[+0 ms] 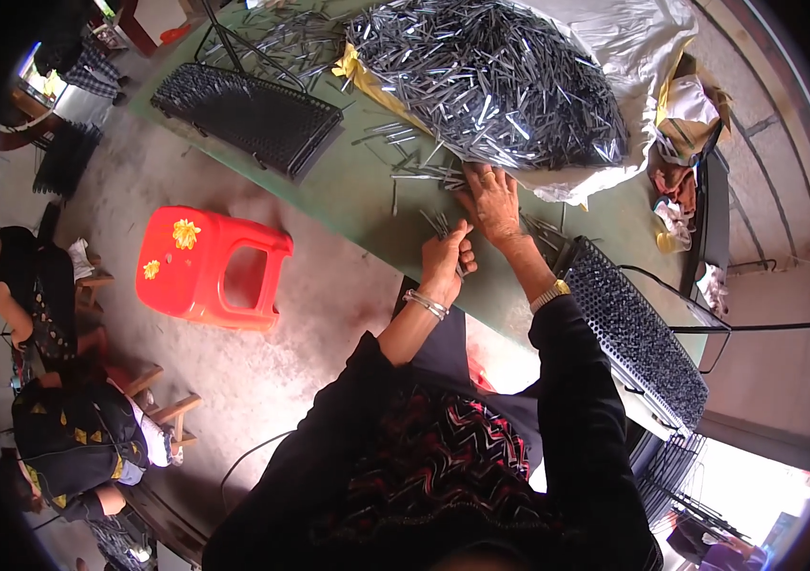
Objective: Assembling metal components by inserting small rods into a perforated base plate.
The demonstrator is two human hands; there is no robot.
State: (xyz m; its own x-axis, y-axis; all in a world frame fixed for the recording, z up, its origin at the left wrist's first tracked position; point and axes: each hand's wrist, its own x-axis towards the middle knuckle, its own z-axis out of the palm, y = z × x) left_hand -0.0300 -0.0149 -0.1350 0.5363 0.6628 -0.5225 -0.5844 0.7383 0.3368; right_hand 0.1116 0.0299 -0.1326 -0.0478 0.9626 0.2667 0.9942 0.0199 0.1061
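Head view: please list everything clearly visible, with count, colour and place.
Thin metallic strips: uncountable, silver-grey, heaped on sack, scattered on table
Sack: one, white, under heap
Table: one, green, ahead
Perforated racks: at least two, black, table's sides
Plastic stool: one, red, floor at left
Wooden stools: at least two, brown, left
Other people: at least two, dark clothes, left
Bangle: at least one, silver, left wrist
Wristband: one, metallic, right wrist
Left hand: one, black sleeve, gripping strips
Right hand: one, black sleeve, at heap's edge
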